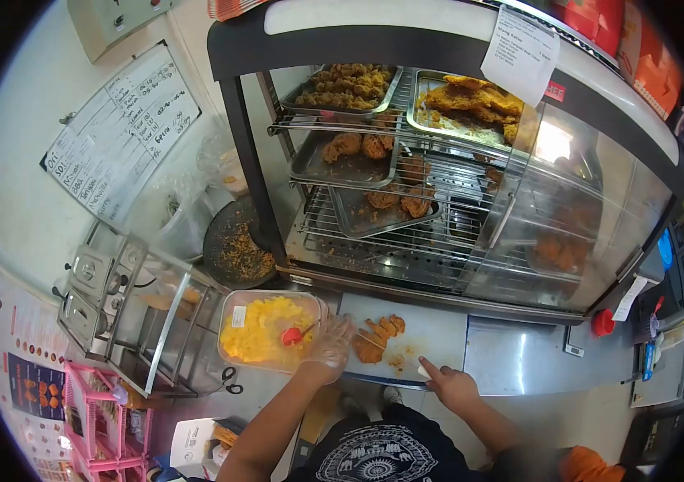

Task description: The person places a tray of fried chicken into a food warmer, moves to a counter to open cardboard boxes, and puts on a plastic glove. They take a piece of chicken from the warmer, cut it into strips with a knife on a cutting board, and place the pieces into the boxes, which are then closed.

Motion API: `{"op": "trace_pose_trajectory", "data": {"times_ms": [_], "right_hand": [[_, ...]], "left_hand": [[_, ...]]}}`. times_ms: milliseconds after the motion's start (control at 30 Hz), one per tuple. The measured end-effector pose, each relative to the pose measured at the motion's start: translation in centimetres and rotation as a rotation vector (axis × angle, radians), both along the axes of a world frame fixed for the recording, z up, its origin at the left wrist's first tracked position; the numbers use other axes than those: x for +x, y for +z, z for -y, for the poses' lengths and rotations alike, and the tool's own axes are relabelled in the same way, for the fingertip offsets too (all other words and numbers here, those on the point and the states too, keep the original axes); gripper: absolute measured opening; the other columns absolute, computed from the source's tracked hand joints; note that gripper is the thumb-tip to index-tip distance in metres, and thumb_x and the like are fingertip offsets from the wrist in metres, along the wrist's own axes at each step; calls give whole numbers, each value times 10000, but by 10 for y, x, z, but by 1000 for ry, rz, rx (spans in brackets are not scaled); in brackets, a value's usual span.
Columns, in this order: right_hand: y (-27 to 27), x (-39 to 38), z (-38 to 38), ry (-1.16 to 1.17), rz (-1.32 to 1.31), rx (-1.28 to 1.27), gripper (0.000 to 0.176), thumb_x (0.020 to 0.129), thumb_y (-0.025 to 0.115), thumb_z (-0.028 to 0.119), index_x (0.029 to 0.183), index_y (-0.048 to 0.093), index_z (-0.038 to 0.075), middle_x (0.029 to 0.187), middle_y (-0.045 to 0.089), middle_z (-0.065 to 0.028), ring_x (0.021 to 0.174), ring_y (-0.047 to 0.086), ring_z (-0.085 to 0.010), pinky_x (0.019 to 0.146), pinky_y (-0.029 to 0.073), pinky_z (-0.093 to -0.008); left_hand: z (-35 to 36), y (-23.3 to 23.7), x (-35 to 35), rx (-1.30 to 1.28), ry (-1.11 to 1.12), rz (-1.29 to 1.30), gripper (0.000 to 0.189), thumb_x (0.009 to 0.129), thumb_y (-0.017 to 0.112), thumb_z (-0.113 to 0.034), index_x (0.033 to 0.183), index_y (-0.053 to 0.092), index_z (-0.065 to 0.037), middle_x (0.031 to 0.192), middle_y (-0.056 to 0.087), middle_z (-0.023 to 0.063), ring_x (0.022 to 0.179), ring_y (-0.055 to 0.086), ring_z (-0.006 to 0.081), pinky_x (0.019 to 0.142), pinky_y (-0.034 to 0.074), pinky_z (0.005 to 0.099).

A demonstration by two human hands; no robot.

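Observation:
On a white cutting board (438, 337) lies a piece of fried chicken (370, 345), its upper right part cut into strips, with crumbs beside it. My left hand (327, 345), in a clear plastic glove, is at the left edge of the chicken; its fingertips are hard to make out. My right hand (450, 386), bare, is closed around the white handle of a knife (424, 371) at the board's lower edge. The blade is hard to see. Just left of my left hand is a clear container (225, 353) of yellow chunks with a red utensil (291, 336) in it.
Behind the board stands a heated display case (358, 285) with trays of fried chicken. A dark pan (237, 245) of crumbs, a metal rack (167, 337) and scissors (232, 381) are at the left. A red cup (602, 323) sits at the right.

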State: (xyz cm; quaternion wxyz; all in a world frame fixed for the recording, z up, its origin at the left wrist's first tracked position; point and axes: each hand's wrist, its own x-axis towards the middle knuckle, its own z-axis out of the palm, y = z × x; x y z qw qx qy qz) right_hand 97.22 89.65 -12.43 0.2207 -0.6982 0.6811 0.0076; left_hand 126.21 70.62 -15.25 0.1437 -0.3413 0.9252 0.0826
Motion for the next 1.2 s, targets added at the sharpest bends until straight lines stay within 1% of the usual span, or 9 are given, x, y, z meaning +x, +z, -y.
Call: {"op": "trace_pose_trajectory", "data": {"times_ms": [333,433,533,700,833,933,1033,1100,1200], "right_hand": [[-15,-14,16,76,3,106,587,1048,565,336,1586,355,236,966,701,-194,785,732,-386,663,600,-493],[-17,-10,19,81,-21,145,600,1035,573,289,1588,351,223,975,702,-205,790,733,-391,671,601,-491],[-30,-14,24,69,-8,159,596,1031,563,258,1587,352,216,987,706,-211,804,737,-394,679,599,-495],[-45,-12,32,102,-11,92,526,1048,555,322,1532,418,165,920,712,-207,772,730,-389,670,587,-508],[-53,-3,52,111,7,51,514,1048,555,338,1523,439,180,918,715,-192,760,729,-370,665,585,-495],[-46,-8,51,111,-15,16,509,1052,548,353,1529,440,211,911,717,-180,750,730,-365,653,584,-489],[-18,-8,48,116,6,14,518,1060,538,368,1549,417,250,915,716,-180,762,731,-376,661,586,-495],[-14,-16,41,129,21,-3,520,1058,545,384,1547,427,251,894,713,-176,735,725,-375,651,585,-496],[-6,-22,26,107,28,-78,543,1014,619,371,1517,470,232,843,715,-142,675,714,-349,590,577,-469]], "left_hand": [[-8,-27,-3,-64,19,137,799,942,535,-215,1633,223,35,1730,184,213,1611,155,362,1307,5,528],[-11,-28,-3,-97,26,133,621,1014,350,-119,1614,283,24,1703,262,216,1590,227,365,1315,59,517],[-14,-32,-4,-52,82,5,606,1025,340,-117,1612,289,27,1704,260,213,1588,225,373,1315,69,522],[-16,-30,-10,-164,133,189,609,1035,357,-142,1617,293,27,1708,261,209,1599,194,369,1310,81,500],[-6,2,-7,-165,120,262,616,1039,361,-154,1626,283,16,1711,269,190,1611,154,362,1307,65,486],[-1,-9,-7,-126,130,289,627,1044,341,-180,1635,252,9,1738,181,191,1623,127,328,1302,84,526],[-9,10,-12,-122,142,225,634,1037,350,-183,1645,257,-33,1737,197,173,1623,133,317,1303,90,518],[-16,0,-8,-89,176,122,635,1035,355,-181,1649,262,-53,1738,204,158,1621,147,309,1301,97,521],[-26,9,-7,-92,176,58,640,1027,366,-163,1649,263,-53,1740,206,147,1617,165,302,1301,104,520]]}}
